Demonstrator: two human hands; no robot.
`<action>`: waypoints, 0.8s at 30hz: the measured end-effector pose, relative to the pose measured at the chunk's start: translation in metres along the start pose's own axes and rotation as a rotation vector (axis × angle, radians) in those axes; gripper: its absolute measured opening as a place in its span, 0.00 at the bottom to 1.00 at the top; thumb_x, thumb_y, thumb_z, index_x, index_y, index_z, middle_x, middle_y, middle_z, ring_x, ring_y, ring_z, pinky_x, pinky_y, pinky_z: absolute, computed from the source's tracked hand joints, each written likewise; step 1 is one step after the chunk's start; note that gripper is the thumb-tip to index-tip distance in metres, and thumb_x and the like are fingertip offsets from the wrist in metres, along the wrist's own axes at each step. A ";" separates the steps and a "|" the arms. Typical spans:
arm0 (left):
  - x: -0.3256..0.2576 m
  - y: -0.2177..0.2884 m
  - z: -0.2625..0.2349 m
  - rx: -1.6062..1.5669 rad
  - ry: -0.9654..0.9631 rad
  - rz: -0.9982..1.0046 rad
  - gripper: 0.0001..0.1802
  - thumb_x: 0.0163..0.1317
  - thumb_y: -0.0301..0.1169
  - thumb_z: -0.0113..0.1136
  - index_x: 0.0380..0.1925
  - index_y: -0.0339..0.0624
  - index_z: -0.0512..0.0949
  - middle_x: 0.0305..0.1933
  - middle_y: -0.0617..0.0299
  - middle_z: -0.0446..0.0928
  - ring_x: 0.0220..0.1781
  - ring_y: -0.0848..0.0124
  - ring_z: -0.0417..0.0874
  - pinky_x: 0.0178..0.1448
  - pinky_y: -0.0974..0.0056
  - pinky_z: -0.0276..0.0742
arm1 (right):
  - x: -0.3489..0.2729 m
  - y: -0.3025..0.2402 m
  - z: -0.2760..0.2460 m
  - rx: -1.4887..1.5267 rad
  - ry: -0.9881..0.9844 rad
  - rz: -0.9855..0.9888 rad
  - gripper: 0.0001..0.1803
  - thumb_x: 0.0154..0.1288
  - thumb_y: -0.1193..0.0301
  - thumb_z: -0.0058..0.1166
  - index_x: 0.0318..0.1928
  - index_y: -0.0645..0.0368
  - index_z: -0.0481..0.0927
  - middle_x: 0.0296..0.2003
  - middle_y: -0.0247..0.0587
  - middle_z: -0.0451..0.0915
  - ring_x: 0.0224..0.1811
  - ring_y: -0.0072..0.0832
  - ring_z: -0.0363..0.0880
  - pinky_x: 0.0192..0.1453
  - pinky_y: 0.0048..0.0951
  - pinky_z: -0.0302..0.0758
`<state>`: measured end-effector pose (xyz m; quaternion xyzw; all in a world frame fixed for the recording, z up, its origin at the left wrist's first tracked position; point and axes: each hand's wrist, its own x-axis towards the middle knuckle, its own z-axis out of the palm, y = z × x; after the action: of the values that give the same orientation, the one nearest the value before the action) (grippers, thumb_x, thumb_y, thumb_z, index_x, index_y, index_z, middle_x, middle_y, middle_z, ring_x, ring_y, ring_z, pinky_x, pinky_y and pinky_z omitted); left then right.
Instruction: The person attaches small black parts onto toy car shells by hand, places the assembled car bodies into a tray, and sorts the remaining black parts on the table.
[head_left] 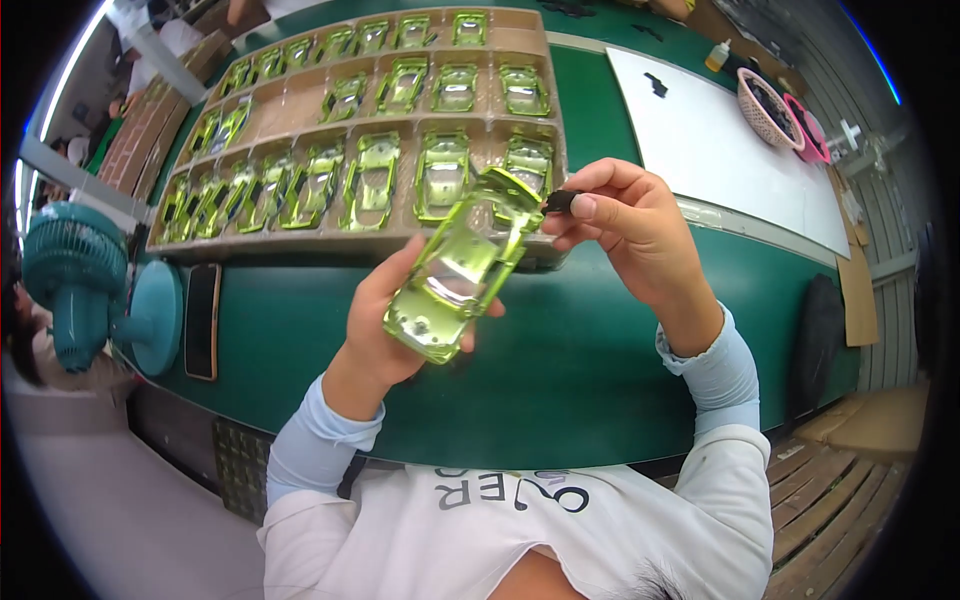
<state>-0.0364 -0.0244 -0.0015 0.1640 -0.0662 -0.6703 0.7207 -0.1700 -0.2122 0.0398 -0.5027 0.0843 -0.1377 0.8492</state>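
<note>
My left hand holds a shiny lime-green toy car body, underside up, above the green table. My right hand pinches a small black part at the car body's far end. Right behind the hands lies a cardboard tray divided into compartments, holding several more green car bodies.
A teal desk fan stands at the left, with a dark phone lying beside it. A white sheet covers the table's right part, with a small black piece, a glue bottle and pink baskets near it.
</note>
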 end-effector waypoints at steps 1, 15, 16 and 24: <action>0.002 -0.002 -0.002 -0.042 -0.052 -0.062 0.27 0.65 0.45 0.31 0.55 0.35 0.60 0.45 0.39 0.72 0.37 0.49 0.78 0.27 0.58 0.79 | 0.000 0.002 0.005 -0.130 0.015 -0.116 0.09 0.54 0.80 0.53 0.38 0.68 0.75 0.33 0.43 0.77 0.31 0.25 0.77 0.38 0.22 0.76; 0.000 -0.018 -0.003 -0.155 0.025 -0.434 0.28 0.64 0.50 0.30 0.48 0.37 0.66 0.35 0.35 0.73 0.23 0.51 0.78 0.17 0.63 0.74 | -0.012 0.021 0.027 -1.367 -0.214 -0.555 0.06 0.40 0.81 0.57 0.24 0.61 0.76 0.20 0.40 0.73 0.24 0.36 0.74 0.25 0.30 0.70; 0.003 -0.019 0.000 -0.154 0.189 -0.452 0.31 0.65 0.52 0.24 0.49 0.38 0.66 0.32 0.29 0.72 0.19 0.52 0.78 0.12 0.67 0.71 | -0.011 0.022 0.025 -1.370 -0.214 -0.542 0.06 0.40 0.81 0.57 0.24 0.61 0.76 0.20 0.40 0.73 0.24 0.36 0.74 0.25 0.30 0.70; 0.002 -0.029 -0.018 -0.063 0.066 -0.489 0.30 0.65 0.51 0.25 0.47 0.39 0.69 0.31 0.30 0.72 0.17 0.53 0.78 0.09 0.67 0.70 | -0.014 0.028 0.027 -1.446 -0.314 -0.596 0.06 0.40 0.78 0.57 0.21 0.60 0.73 0.17 0.38 0.70 0.21 0.35 0.72 0.23 0.32 0.69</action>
<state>-0.0579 -0.0252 -0.0283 0.1742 0.0197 -0.8207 0.5438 -0.1714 -0.1729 0.0281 -0.9441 -0.1057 -0.1977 0.2418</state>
